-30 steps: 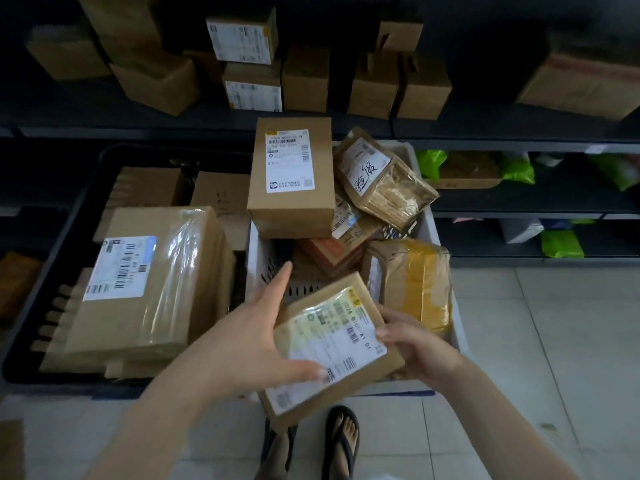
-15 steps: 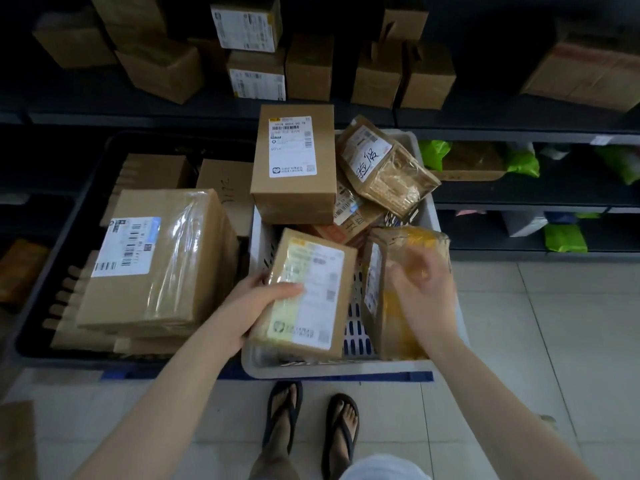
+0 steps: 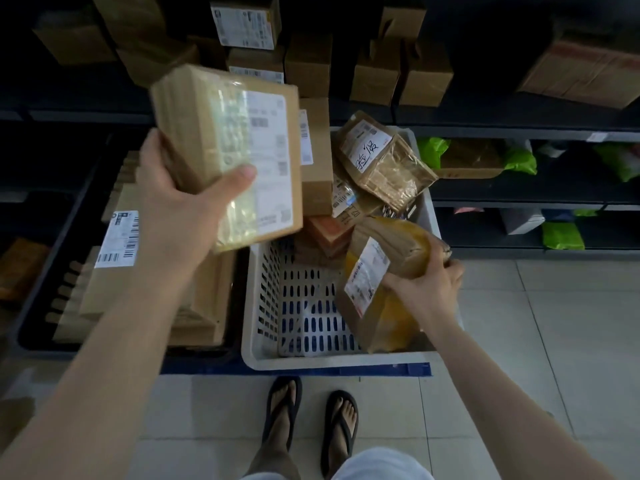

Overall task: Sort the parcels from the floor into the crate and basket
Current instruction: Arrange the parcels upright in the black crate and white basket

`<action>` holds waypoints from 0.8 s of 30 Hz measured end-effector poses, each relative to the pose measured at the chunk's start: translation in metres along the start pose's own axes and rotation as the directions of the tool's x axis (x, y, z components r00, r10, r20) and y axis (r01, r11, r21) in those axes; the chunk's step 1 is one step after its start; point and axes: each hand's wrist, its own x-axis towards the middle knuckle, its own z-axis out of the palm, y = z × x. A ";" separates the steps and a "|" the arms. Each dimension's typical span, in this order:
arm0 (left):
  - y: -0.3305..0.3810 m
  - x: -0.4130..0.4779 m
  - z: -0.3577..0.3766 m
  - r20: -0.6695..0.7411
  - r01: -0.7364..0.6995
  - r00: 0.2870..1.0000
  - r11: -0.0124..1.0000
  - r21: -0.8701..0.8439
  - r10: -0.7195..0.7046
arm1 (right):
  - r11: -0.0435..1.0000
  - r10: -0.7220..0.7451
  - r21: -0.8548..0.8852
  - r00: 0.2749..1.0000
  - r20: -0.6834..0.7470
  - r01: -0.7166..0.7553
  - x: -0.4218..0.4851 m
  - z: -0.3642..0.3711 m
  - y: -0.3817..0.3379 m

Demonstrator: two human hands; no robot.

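At the far left the black crate (image 3: 55, 258) is sitting on the floor, and a big box (image 3: 110, 271) with a barcode label is lying in it among other cartons. Just right of that, the left hand (image 3: 176, 206) is gripping a flat box (image 3: 207, 126) and holding it up in the air above the seam between crate and basket. The thumb (image 3: 239, 178) is pressing on the labelled face, and the fingers are wrapping round the back, where they cannot be seen. This box is looking stiff and probably light, since one hand is carrying it. Glossy tape is covering much of the top, so that face is likely slippery. The cardboard edges and corners are offering the surer hold.

Next the white basket (image 3: 311, 362) is standing with its near half showing bare perforated floor, while parcels are piling at its far end, a clear pouch (image 3: 384, 168) on top. Inside the basket's right side, the right hand (image 3: 429, 285) is clutching a brown and yellow bag (image 3: 391, 251) at its upper end, fingers curling round it. The bag is leaning and appearing to bulge, so it is probably soft and liable to slump when released. Taking it round the fuller middle, or laying it flat, is seeming the safer way
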 end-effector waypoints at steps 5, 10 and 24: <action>0.004 0.010 -0.021 -0.070 0.010 0.997 1.000 -0.027 -0.011 | 0.915 -0.082 0.404 0.988 0.128 0.024 0.015 -0.051 -0.031; 0.000 0.012 -0.033 -0.099 0.020 0.995 0.995 -0.093 -0.029 | 0.865 -0.227 0.495 0.810 0.541 -0.088 0.024 -0.048 -0.052; -0.009 0.019 -0.044 -0.025 0.056 0.998 0.984 -0.170 -0.061 | 0.763 -0.088 0.451 0.616 0.783 -0.464 0.032 0.048 -0.074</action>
